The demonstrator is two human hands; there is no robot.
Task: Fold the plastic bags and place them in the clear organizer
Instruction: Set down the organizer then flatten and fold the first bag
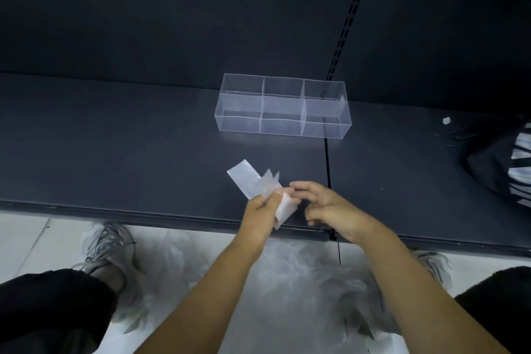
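A translucent plastic bag, folded into a narrow strip, is gripped by my left hand above the front of the dark shelf. One end of the strip points up and left, the other hangs below my fingers. My right hand hovers just to the right with loosely curled fingers, its fingertips close to the bag and holding nothing. The clear organizer, with three pairs of compartments, stands further back on the shelf. A small piece of folded plastic leans in its far right compartment.
A heap of crumpled clear plastic bags lies on the pale floor between my feet. A dark bag with white stripes sits at the shelf's right edge. A slotted upright runs up the back panel.
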